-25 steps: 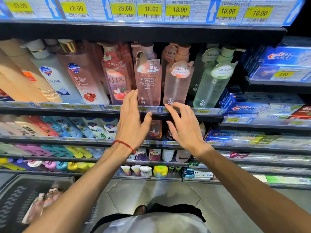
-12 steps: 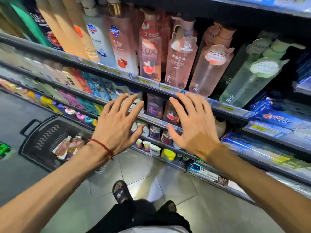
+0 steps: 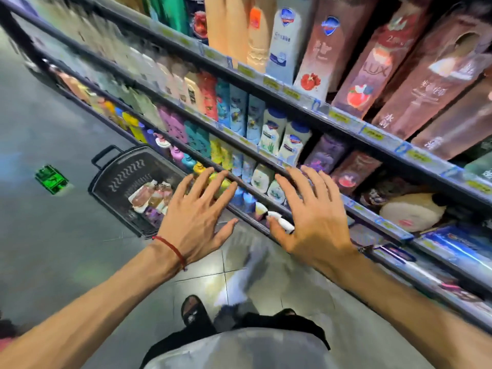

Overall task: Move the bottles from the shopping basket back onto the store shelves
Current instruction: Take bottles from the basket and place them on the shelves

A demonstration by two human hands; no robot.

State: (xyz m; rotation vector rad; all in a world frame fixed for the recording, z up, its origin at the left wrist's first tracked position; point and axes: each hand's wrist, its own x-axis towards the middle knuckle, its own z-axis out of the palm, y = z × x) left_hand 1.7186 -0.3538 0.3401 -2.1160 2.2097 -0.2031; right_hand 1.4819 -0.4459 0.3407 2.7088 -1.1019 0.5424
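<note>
Both hands empty, fingers spread wide, palms down: left hand [image 3: 195, 217], red string on wrist; right hand [image 3: 310, 214]. Shopping basket [image 3: 111, 179] on floor just beyond left hand, bottles [image 3: 153, 195] lying inside. Store shelves [image 3: 266, 155] past fingertips, stocked rows running right of both hands.

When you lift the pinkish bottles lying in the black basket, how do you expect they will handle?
The pinkish bottles in the black plastic basket look smooth and glossy, so probably slippery. Lying piled together, they may shift when one is pulled. Likely fairly heavy if full, though the blur hides detail.
</note>
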